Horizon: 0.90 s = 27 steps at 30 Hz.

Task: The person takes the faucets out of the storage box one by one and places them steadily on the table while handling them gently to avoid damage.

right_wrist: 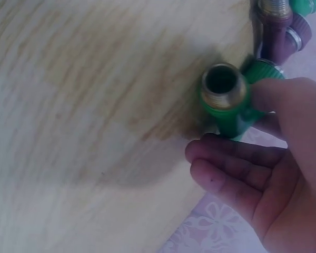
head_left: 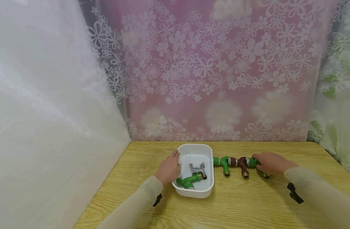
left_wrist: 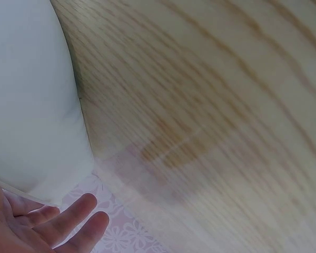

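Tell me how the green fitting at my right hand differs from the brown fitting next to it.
Your right hand pinches the green fitting and leaves the brown fitting untouched. The green fitting is brighter, the brown fitting darker. In the head view, the brown fitting lies left of the green fitting. Both have brass-coloured threaded ends.

Head cam: soft lt, glare on sheet [head_left: 49, 89], 9 o'clock. Wrist cams hazy; soft shadow on table [right_wrist: 68, 147], 9 o'clock of R hand [right_wrist: 276, 179].
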Available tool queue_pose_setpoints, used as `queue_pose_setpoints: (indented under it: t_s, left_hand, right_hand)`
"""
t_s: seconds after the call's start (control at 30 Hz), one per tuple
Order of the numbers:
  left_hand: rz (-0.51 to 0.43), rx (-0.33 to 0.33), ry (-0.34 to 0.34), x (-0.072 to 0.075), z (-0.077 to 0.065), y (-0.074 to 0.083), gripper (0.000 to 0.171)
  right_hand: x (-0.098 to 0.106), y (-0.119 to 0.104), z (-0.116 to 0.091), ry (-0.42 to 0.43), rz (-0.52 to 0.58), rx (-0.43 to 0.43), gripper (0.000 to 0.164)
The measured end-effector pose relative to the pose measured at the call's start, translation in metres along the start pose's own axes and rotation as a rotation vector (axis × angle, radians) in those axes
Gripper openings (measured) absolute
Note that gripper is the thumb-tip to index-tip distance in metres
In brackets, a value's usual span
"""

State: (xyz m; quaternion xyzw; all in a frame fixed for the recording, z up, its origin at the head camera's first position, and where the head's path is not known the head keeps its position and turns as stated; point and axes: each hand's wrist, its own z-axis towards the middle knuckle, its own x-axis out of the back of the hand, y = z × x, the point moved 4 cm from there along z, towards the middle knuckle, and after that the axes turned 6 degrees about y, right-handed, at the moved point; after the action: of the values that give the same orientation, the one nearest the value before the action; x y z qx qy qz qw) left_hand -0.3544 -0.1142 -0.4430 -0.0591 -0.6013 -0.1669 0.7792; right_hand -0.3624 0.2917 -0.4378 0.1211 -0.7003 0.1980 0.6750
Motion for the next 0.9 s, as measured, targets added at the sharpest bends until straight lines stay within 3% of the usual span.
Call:
queue_pose_setpoints:
  t_s: [0.33,0.9]
  left_hand:
    - [-0.007,0.009,0.003,0.001,0.0,0.0,0.051]
    - [0.0,0.017,-0.01,0.0,0.0,0.0,0.052]
  right_hand:
    - [0.018,-0.014,0.007,0.021,-0.068,0.046,0.039]
    - [0.044,-0.097,0.042,0.028,-0.109,0.194,0.033]
